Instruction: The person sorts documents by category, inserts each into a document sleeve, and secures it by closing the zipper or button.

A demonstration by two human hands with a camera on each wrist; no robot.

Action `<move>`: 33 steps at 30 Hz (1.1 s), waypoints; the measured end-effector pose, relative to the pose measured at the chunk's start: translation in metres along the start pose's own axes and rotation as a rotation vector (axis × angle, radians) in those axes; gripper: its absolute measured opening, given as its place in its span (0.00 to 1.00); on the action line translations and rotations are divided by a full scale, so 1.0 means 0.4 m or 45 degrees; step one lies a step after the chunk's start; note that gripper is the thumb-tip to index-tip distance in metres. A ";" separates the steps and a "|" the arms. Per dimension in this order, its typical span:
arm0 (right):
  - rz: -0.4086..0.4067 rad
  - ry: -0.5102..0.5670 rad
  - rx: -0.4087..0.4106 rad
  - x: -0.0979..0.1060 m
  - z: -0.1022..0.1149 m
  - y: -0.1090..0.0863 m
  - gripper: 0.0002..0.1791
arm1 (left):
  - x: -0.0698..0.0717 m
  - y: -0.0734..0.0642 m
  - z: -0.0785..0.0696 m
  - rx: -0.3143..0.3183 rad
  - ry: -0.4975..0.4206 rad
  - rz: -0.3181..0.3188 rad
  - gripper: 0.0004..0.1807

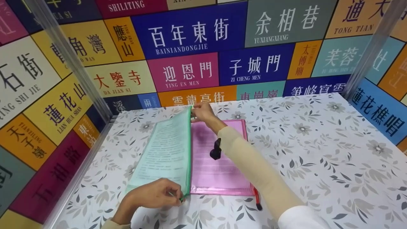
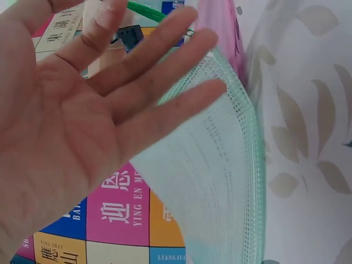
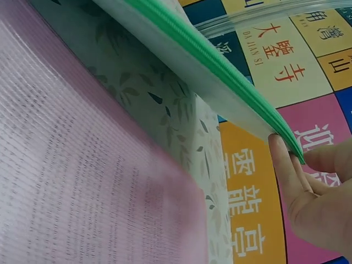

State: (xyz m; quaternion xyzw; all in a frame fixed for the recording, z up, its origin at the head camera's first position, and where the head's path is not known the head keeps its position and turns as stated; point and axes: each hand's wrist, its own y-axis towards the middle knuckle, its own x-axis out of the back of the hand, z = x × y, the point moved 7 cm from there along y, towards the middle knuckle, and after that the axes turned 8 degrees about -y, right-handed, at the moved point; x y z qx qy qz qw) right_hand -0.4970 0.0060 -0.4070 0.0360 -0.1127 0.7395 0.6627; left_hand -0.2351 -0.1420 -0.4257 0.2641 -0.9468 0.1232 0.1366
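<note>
A green mesh zip pouch (image 1: 159, 149) with printed sheets inside stands tilted, its zipper edge raised. My right hand (image 1: 205, 114) pinches the far end of that edge, thumb on one side and fingers on the other, as the right wrist view shows. At the near corner my left hand (image 1: 155, 193) pinches the end of the green zipper between thumb and forefinger. Its other fingers (image 2: 165, 110) spread out straight in the left wrist view. A pink zip pouch (image 1: 219, 175), also with printed paper inside, lies flat to the right, beneath my right forearm.
The pink pouch's red zipper pull (image 1: 258, 200) hangs off its near right corner. A small black device (image 1: 216, 150) sits at my right wrist. The table (image 1: 318, 165) has a floral cover. Behind and beside it stand walls (image 1: 190, 35) of coloured signs.
</note>
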 end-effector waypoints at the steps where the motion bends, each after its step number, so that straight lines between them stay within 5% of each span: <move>1: 0.016 0.020 0.004 -0.005 -0.004 0.000 0.25 | 0.003 0.001 0.003 0.018 0.035 -0.018 0.10; 9: 0.241 0.078 -0.011 -0.051 -0.043 -0.020 0.33 | 0.044 -0.007 0.036 0.141 0.231 -0.123 0.11; 15: 0.438 0.073 -0.028 -0.086 -0.074 -0.043 0.36 | 0.090 -0.031 0.065 0.274 0.241 -0.176 0.13; 19: 0.502 0.017 -0.043 -0.101 -0.096 -0.058 0.38 | 0.104 -0.051 0.082 0.364 0.200 -0.134 0.16; 25: 0.358 -0.039 0.068 -0.084 -0.101 -0.068 0.33 | 0.129 -0.042 0.072 0.414 0.228 -0.147 0.23; 33: 0.264 0.151 0.147 -0.039 -0.093 -0.119 0.21 | 0.204 0.005 0.035 0.455 0.495 -0.517 0.19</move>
